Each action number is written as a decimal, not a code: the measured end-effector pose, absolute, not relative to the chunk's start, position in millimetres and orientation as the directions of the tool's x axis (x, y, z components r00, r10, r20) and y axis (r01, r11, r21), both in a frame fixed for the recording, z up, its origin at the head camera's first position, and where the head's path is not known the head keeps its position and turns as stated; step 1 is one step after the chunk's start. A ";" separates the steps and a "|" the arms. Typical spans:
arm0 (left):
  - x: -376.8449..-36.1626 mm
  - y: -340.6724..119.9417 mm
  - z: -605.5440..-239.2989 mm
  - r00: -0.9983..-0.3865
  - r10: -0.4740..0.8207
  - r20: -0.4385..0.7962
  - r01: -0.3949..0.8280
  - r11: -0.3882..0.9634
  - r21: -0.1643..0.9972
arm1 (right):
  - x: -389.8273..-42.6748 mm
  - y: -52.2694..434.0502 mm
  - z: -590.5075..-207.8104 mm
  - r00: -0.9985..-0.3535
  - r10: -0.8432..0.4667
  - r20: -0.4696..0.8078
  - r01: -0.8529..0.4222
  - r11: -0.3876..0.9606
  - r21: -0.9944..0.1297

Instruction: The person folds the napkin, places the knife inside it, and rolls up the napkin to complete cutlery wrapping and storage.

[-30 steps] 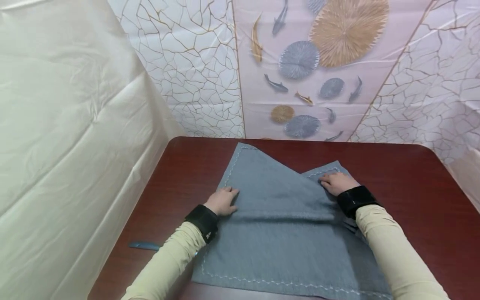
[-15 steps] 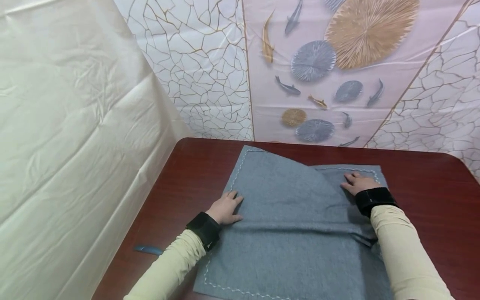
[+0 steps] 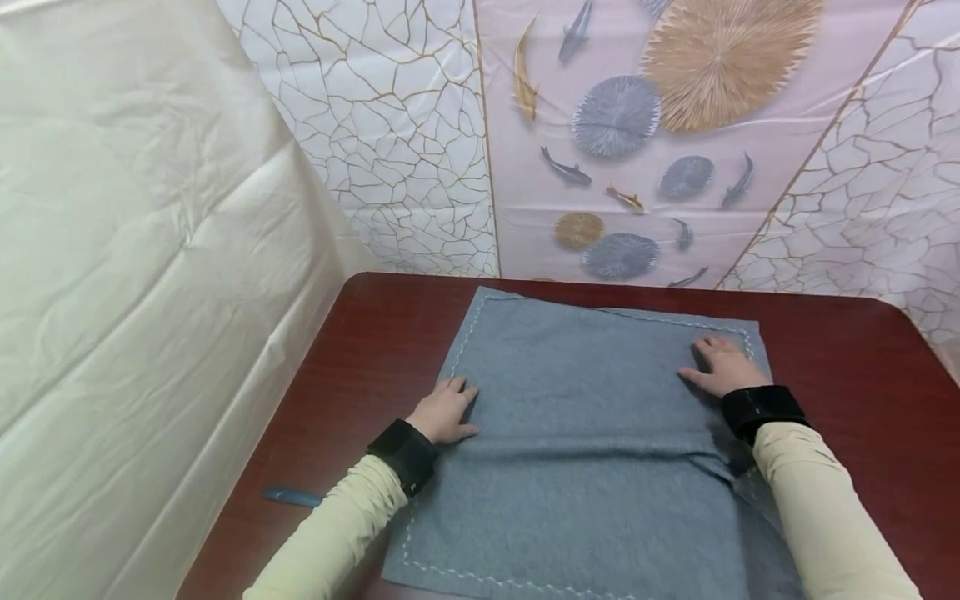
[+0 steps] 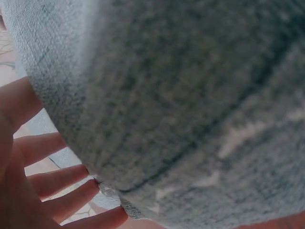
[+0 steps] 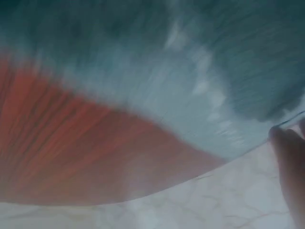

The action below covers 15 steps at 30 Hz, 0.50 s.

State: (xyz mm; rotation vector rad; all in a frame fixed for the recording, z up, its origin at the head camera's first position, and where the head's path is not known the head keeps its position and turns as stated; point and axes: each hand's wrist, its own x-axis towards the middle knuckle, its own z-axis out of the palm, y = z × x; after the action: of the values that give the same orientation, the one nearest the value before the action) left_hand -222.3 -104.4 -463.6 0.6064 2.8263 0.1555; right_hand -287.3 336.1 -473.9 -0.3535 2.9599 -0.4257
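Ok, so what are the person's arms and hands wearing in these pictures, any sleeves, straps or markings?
Both arms wear long pale yellow-cream sleeves reaching to the wrists. Each wrist carries a broad black band: one on the left wrist, one on the right wrist. The left band shows a small pale mark on its side, too small to read. The left hand and right hand are bare, without gloves; no rings or cables can be made out.
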 end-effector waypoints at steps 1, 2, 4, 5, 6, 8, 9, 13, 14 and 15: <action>-222.5 -103.2 -463.6 -0.886 0.408 -0.220 0.382 0.911 0.153 | -282.0 332.4 -472.1 -0.966 -0.247 -0.076 -0.217 0.935 -0.281; -222.9 -102.0 -463.8 -0.888 0.399 -0.230 0.373 0.916 0.148 | -276.3 329.0 -470.9 -0.968 -0.244 -0.063 -0.219 0.940 -0.261; -223.7 -103.8 -462.9 -0.892 0.381 -0.244 0.359 0.924 0.130 | -268.9 318.2 -468.3 -0.968 -0.243 -0.062 -0.224 0.949 -0.221; -224.4 -104.7 -462.3 -0.894 0.378 -0.242 0.358 0.925 0.123 | -265.7 314.0 -467.7 -0.969 -0.233 -0.076 -0.214 0.956 -0.202; -225.1 -105.2 -461.0 -0.893 0.380 -0.240 0.362 0.925 0.115 | -262.9 310.8 -467.1 -0.969 -0.227 -0.097 -0.207 0.960 -0.186; -226.5 -105.4 -456.7 -0.889 0.392 -0.239 0.379 0.920 0.099 | -260.9 308.4 -467.7 -0.962 -0.222 -0.156 -0.199 0.968 -0.155; -227.5 -105.0 -454.1 -0.886 0.400 -0.234 0.387 0.917 0.099 | -261.1 308.4 -468.2 -0.958 -0.224 -0.180 -0.199 0.969 -0.147; -234.5 -101.3 -444.5 -0.880 0.411 -0.239 0.397 0.911 0.108 | -269.3 314.5 -470.1 -0.949 -0.209 -0.237 -0.183 0.975 -0.128; -236.7 -99.9 -442.5 -0.881 0.406 -0.243 0.390 0.914 0.113 | -272.0 315.2 -469.8 -0.949 -0.212 -0.232 -0.189 0.975 -0.117; -239.0 -98.6 -441.0 -0.884 0.397 -0.247 0.381 0.918 0.115 | -274.4 314.9 -468.6 -0.951 -0.213 -0.225 -0.194 0.976 -0.103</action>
State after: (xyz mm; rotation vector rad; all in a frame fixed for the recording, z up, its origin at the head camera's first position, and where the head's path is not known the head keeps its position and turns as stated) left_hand -239.0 -98.6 -441.0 0.5812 2.8119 0.0909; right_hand -274.4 314.9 -468.6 -0.3018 2.8868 -0.1166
